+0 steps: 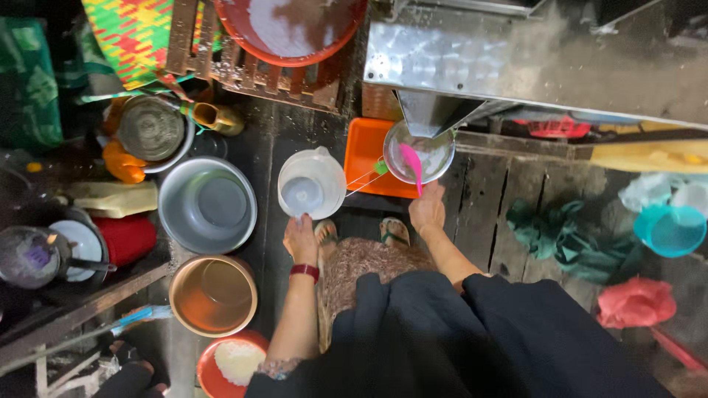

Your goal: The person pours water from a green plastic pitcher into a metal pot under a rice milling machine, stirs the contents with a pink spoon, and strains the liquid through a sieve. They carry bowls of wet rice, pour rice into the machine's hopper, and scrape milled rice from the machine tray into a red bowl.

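Note:
My left hand [301, 237] grips the near rim of a clear plastic jug [311, 184] with water in it, held above the dark floor. My right hand [428, 208] holds a pink spoon [411, 165] whose bowl dips into a round metal bowl [418, 153]. That bowl sits under the chute of a steel machine [531, 63], over an orange tray [366, 151]. My sandalled feet [359, 232] stand just below the jug and the bowl.
A grey basin [207, 204] and a copper-coloured pot [213, 295] stand at left. A red bowl with white powder [230, 362] is near my left elbow. A teal tub [670, 230], green cloth [560, 236] and pink bag [636, 302] lie at right. Another person's foot [127, 377] is bottom left.

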### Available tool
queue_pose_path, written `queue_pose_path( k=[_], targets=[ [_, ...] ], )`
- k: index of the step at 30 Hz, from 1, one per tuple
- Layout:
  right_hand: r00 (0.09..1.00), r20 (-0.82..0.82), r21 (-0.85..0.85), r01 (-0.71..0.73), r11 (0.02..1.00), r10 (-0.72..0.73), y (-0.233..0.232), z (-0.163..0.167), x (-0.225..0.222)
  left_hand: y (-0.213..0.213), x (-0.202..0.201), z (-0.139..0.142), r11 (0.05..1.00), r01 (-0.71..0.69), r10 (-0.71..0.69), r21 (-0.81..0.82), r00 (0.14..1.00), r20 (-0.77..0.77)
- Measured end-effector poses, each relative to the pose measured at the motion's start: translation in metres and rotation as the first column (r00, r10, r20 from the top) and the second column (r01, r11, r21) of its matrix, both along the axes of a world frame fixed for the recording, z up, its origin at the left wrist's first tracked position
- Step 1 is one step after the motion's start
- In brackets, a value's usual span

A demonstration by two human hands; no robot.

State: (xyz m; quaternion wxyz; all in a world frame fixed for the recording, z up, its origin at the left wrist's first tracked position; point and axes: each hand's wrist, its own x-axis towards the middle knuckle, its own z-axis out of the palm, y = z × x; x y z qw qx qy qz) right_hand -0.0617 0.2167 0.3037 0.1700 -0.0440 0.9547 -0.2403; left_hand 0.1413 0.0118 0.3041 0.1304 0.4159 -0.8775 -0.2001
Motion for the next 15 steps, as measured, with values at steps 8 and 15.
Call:
queue_pose_path(
  k=[8,15],
  targets=[
    [0.687,0.376,-0.461,0.721,0.517,-0.622,-0.048,-0.023,0.007,-0.053,-0.037,-0.004,0.870,-0.154,0.217,0.468,0.973,-0.084],
    [0.173,0.468,-0.237,0.969,0.066,-0.867,-0.078,-0.012,-0.021,-0.086,-0.049,-0.002,0.908,0.044,-0.009,0.416,0.996,-0.087]
  ],
)
